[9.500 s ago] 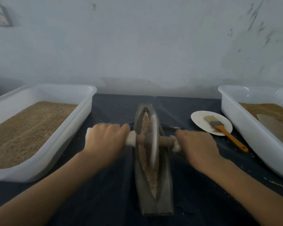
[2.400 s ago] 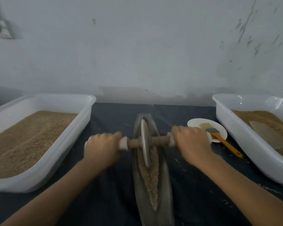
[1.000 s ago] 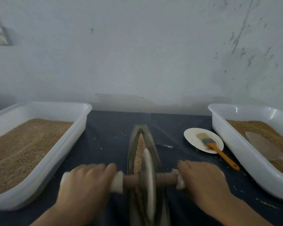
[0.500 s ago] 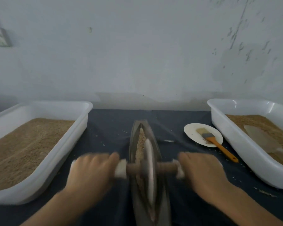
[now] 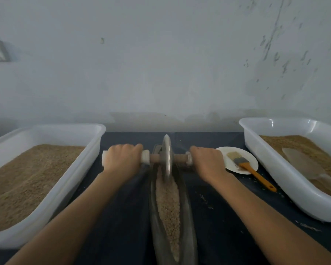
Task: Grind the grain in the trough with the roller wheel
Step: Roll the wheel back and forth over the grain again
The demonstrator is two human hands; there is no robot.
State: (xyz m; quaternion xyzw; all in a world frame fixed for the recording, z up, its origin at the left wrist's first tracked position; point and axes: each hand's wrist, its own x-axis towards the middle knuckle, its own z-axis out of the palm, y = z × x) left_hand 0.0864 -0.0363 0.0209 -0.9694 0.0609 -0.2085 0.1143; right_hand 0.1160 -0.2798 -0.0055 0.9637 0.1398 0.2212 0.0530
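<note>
A long, narrow metal trough (image 5: 187,211) runs away from me down the middle of the dark table. A strip of pale crushed grain (image 5: 168,205) lies along its groove. The roller wheel (image 5: 167,157), a thin metal disc on a wooden axle, stands upright at the trough's far end. My left hand (image 5: 122,159) grips the axle's white-wrapped left handle. My right hand (image 5: 207,161) grips the right handle. Both arms are stretched forward.
A white tub (image 5: 52,192) of brown grain stands at the left. Another white tub (image 5: 287,175) at the right holds grain and a pale scoop (image 5: 304,165). Between trough and right tub sits a white plate (image 5: 232,163) bearing an orange-handled brush (image 5: 250,167). A wall rises behind.
Both hands have pushed the wheel from the near part of the trough to its far end. The grain behind the wheel is now uncovered.
</note>
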